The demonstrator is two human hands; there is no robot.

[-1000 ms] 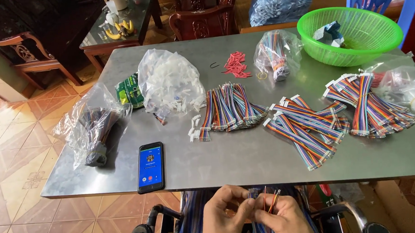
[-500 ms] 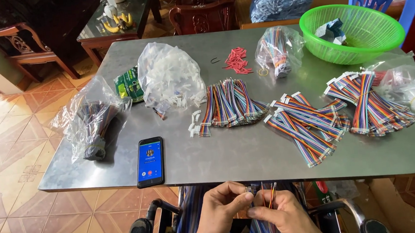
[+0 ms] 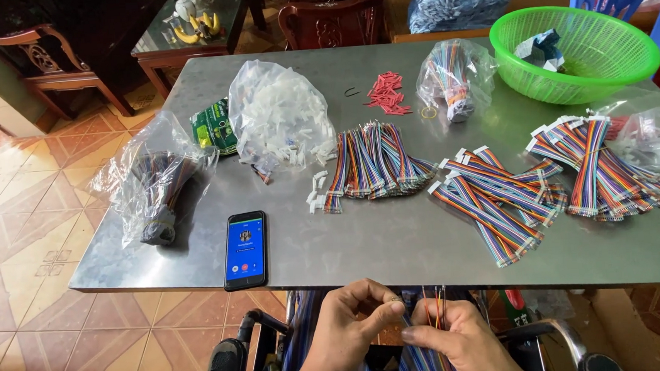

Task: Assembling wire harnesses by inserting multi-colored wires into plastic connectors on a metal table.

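Below the near edge of the grey metal table (image 3: 396,243), my left hand (image 3: 349,329) and my right hand (image 3: 455,341) meet over my lap. Both pinch a thin bundle of coloured wires (image 3: 434,304) that stands up between the fingertips. On the table lie fanned piles of rainbow ribbon cables with white plugs: one in the middle (image 3: 375,163), one right of it (image 3: 493,193), one at the far right (image 3: 600,166).
A phone (image 3: 245,249) with a lit blue screen lies near the front left edge. Clear bags hold cables (image 3: 152,186), white plugs (image 3: 279,119) and more cables (image 3: 454,76). A green basket (image 3: 576,52) sits back right, red pieces (image 3: 387,94) nearby. Wooden chairs stand behind.
My hands stay below the table edge, working the wire bundle between the fingertips; the fingers have shifted slightly. The view has tilted a little. Nothing on the table has moved.
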